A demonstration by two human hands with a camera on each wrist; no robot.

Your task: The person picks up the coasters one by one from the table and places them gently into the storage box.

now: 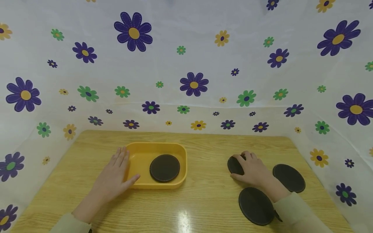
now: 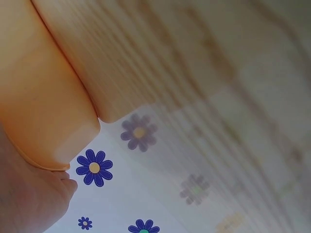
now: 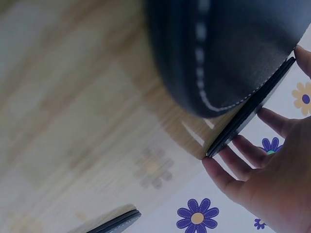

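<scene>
My left hand [image 1: 112, 176] lies along the left end of a yellow plastic tray [image 1: 157, 186], fingers straight against its side and thumb over the near rim. In the left wrist view, part of that hand [image 2: 34, 201] shows beside the tray wall [image 2: 48, 92]. Inside the tray, toward its right, is a round black coaster [image 1: 164, 167]. My right hand [image 1: 253, 167] holds another black coaster [image 1: 234, 165] by its edge, and its fingertips [image 3: 211, 162] show on the far rim in the right wrist view. The hand partly hides this coaster from above.
Two more black coasters with pale stitched edges lie near my right forearm: one [image 1: 256, 206] on its near side, one [image 1: 288, 178] to its right. All stand on a wood-grain table [image 1: 204, 200]. A white flower-print cloth [image 1: 163, 64] surrounds the back and sides.
</scene>
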